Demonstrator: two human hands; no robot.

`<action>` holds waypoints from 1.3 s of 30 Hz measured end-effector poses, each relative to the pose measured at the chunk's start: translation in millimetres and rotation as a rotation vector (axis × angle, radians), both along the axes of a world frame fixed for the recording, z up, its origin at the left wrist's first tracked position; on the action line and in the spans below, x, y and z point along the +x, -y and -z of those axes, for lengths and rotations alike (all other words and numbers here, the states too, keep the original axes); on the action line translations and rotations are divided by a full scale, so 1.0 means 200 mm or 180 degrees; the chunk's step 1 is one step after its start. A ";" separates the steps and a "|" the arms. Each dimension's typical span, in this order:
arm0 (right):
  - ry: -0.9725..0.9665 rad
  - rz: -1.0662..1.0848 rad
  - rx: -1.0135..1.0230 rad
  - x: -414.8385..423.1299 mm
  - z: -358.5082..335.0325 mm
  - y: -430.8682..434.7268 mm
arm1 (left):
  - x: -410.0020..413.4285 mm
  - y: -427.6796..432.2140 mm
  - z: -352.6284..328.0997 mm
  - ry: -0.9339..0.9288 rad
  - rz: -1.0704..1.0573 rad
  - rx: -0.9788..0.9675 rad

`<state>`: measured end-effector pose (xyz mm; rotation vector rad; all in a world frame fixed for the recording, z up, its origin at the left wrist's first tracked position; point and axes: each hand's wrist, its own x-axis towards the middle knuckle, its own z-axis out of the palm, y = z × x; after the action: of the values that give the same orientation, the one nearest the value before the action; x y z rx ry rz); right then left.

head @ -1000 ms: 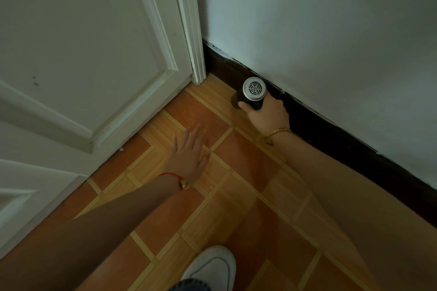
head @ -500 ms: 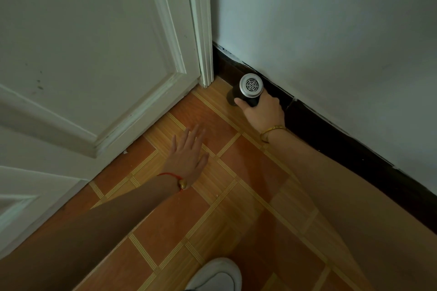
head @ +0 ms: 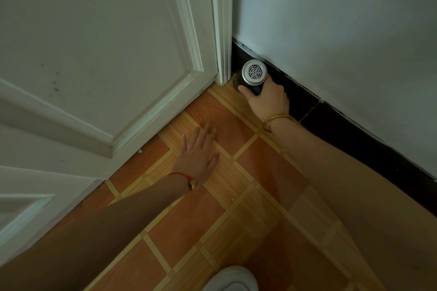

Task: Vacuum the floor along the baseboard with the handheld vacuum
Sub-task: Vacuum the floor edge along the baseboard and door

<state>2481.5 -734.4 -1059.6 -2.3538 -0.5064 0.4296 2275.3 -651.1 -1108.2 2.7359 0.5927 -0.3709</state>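
Vacuum (head: pixel 253 76) gripped by right hand (head: pixel 268 101) against baseboard (head: pixel 305 101).

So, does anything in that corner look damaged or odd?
Slightly: the black baseboard shows a slanted crack or seam beside the right hand, its painted top edge is ragged, and dark specks mark the door.

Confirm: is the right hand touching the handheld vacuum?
Touching. The head view shows the right hand curled round the dark body of the handheld vacuum, thumb laid across its near side.
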 end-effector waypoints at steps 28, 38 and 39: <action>-0.0151 -0.0195 0.0266 0.01 0.05 -0.03 | 0.03 0.08 0.00 -0.0092 0.0095 -0.0002; -0.0384 -0.0443 0.0602 -0.11 0.05 -0.05 | 0.00 0.09 -0.05 0.0043 0.0018 -0.0066; -0.0384 -0.0477 0.0621 -0.13 0.06 -0.07 | -0.01 0.09 -0.05 0.0030 0.0002 -0.0072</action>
<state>2455.2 -721.0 -1071.0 -2.0972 -0.6403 0.5613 2272.4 -669.3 -1097.3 2.7149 0.5817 -0.3625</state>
